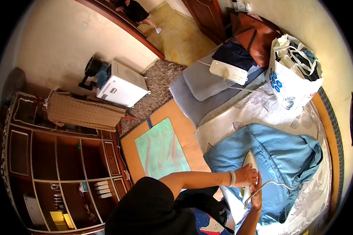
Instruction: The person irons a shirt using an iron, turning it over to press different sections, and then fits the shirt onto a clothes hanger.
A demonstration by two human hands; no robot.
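Observation:
A clothes iron rests on a blue garment spread over a patterned bed cover, its tip toward the garment's far edge. My left hand, with a pale band at the wrist, is closed over the iron's handle. Just behind it, my right hand is at the rear of the iron, fingers bent against it; part of its grip is hidden. The iron's braided cord passes over my right hand and runs right across the garment.
A white power strip with a plug lies on grey cushioning. Beside it stand a stuffed white bag and a brown leather bag. A green mat, a white cabinet and wooden shelving are left. Another person is beyond the doorway.

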